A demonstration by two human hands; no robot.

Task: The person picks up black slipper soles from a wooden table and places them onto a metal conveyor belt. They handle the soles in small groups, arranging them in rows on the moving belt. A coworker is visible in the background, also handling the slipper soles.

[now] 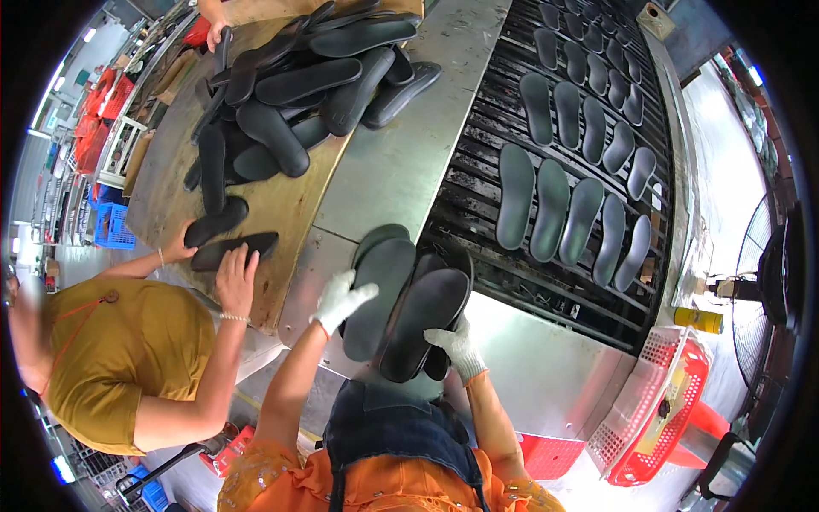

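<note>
In front of me, two small stacks of dark shoe soles lie side by side on the metal table edge. My left hand, in a white knitted glove, grips the outer edge of the left soles, its thumb over the top one. My right hand, gloved too, holds the right soles by their outer side, thumb on top and the other fingers partly hidden. Right of them, rows of soles lie on a slatted black conveyor.
At left, a co-worker has both bare hands on two soles on a wooden board. A large sole pile covers its far part, where another person's hand reaches in. Red and pink baskets and a fan stand at right.
</note>
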